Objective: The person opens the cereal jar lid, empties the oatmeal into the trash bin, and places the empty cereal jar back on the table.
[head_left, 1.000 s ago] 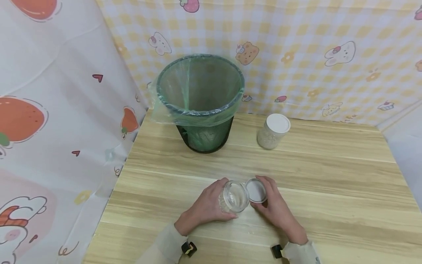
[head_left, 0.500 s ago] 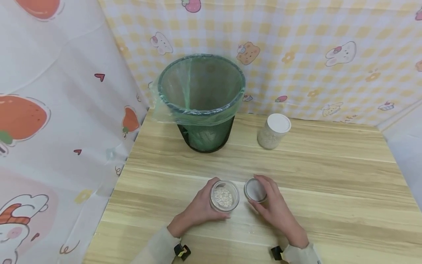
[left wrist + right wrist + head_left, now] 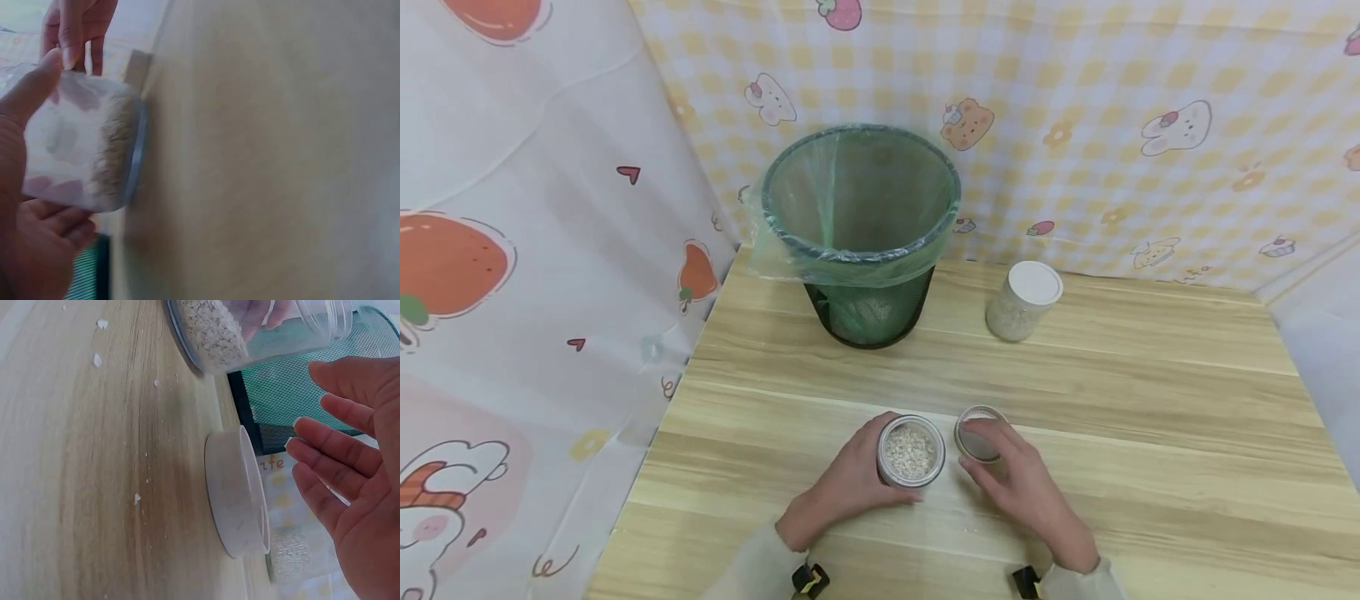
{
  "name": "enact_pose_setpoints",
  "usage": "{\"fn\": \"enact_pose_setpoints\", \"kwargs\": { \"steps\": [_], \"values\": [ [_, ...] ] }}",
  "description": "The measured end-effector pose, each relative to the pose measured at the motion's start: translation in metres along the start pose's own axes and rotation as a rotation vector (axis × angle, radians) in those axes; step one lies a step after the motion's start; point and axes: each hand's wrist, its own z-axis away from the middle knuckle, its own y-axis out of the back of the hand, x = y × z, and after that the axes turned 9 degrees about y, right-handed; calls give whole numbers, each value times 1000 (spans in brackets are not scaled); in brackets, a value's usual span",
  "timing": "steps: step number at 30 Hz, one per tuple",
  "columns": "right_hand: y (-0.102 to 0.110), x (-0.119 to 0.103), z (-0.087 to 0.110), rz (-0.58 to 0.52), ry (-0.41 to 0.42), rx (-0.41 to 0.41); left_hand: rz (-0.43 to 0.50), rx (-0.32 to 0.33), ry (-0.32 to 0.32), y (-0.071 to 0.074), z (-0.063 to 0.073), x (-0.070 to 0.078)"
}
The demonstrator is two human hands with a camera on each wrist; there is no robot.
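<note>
My left hand [image 3: 842, 479] grips a clear glass jar [image 3: 275, 347], its mouth uncovered. Pale flakes that look like oats [image 3: 911, 451] lie in the bottom; the jar stands upright on the wooden table. In the left wrist view, my thumb and fingers wrap opposite sides of the jar [image 3: 59, 140]. Just right of it, a white screw lid [image 3: 226, 494] lies on the table, hollow side up. My right hand [image 3: 1022, 479] hovers over the lid's right side, fingers spread and loosely bent. The right wrist view shows those fingers apart from the lid, holding nothing.
A black mesh bin [image 3: 880, 312] with a green liner bag stands at the back left. Behind and to the right stands a second jar [image 3: 1011, 317] of flakes with a white lid on. Small flake crumbs [image 3: 97, 360] are scattered on the table [image 3: 1150, 417].
The left hand has brought the jar from a rightward tilt to upright, a little further left. The right hand's fingers, earlier around the lid's edge, have come off it.
</note>
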Motion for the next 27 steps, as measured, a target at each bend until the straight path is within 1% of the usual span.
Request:
{"fn": "enact_pose_setpoints", "kwargs": {
  "steps": [3,5,6,8,11,12,15,16,18,20,22,24,27],
  "values": [
    [2,-2,-2,1,-4,-5,-128,1,17,13,6,3],
    [4,-4,-4,1,-12,-13,-169,0,27,24,12,7],
    [6,-5,-4,-1,-14,-18,-172,4,25,29,14,10],
    [8,-6,-6,-14,-19,-36,-144,12,20,38,17,14],
    [5,-8,-8,-32,-13,-69,-60,18,37,45,17,21],
    [3,-9,-8,-29,-6,-79,-22,17,52,46,16,24],
    [-2,-11,-11,-17,11,-121,71,14,127,44,13,30],
    [-4,-12,-12,-15,16,-138,95,17,155,43,13,30],
    [-8,-14,-14,-20,14,-173,135,27,188,41,11,31],
    [-10,-17,-16,-40,-4,-206,152,37,210,40,10,30],
    [-11,-20,-16,-51,-16,-221,164,38,226,40,10,30],
    [-13,-22,-16,-64,-34,-225,177,29,235,39,9,32],
    [-16,-23,-15,-68,-41,-220,198,13,262,38,7,35]
  ]
}}
